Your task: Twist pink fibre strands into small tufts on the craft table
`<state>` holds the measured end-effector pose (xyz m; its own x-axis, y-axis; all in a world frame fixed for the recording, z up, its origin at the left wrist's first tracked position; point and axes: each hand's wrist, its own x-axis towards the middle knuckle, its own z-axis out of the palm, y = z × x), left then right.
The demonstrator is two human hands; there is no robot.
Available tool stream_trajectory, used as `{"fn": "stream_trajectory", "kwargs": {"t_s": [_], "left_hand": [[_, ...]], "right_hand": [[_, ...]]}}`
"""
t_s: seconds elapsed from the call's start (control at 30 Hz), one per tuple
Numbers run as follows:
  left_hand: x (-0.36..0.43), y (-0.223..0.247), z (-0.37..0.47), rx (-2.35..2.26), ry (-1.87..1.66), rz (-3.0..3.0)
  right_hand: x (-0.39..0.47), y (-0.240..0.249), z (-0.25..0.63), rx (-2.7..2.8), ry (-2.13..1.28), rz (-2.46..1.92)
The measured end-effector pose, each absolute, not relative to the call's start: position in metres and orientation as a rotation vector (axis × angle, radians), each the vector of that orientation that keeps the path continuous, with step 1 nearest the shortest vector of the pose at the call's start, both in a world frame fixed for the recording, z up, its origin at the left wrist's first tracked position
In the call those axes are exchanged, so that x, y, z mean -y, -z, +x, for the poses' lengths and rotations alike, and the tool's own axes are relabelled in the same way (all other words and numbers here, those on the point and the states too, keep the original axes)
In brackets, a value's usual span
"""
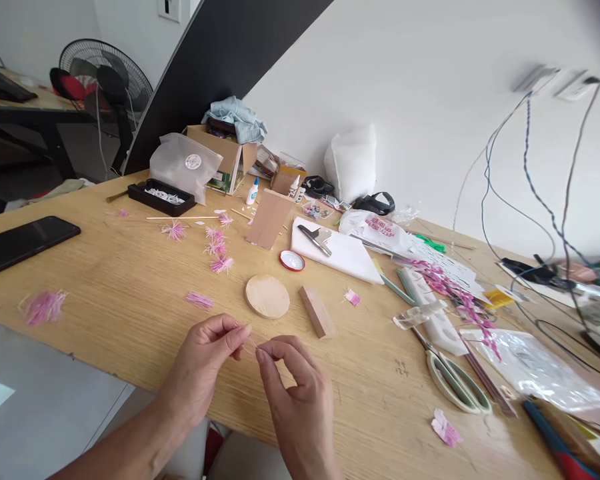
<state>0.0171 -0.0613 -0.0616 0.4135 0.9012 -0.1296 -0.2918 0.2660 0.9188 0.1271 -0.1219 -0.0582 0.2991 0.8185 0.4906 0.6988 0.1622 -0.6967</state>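
Note:
Near the table's front edge, my left hand pinches one end of a thin pinkish strand. The other end is between the thumb and index finger of my right hand, a small gap apart. Just beyond my hands lie a round wooden disc and a wooden block. A flat bundle of pink strips rests to the left of the disc. Several fringed pink tufts lie farther back, and a larger one sits at the far left.
Scissors and pink scraps lie at the right. A black phone is at the left. Behind stand a wooden board, a glue bottle, a red-rimmed lid and a black tray.

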Motion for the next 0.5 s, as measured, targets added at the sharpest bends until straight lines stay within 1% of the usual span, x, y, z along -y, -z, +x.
{"fn": "stream_trajectory", "kwargs": {"t_s": [0.23, 0.33, 0.5], "left_hand": [[0.06, 0.062, 0.014, -0.733, -0.933, 0.912], [0.053, 0.063, 0.0, -0.76, -1.06, 0.947], [0.037, 0.07, -0.048, -0.949, -1.26, 1.179]], "right_hand": [[0.113, 0.045, 0.132, 1.424, -0.316, -1.576], [0.106, 0.036, 0.139, 1.486, -0.305, -1.596], [0.083, 0.027, 0.141, 1.669, -0.229, -1.664]]}}
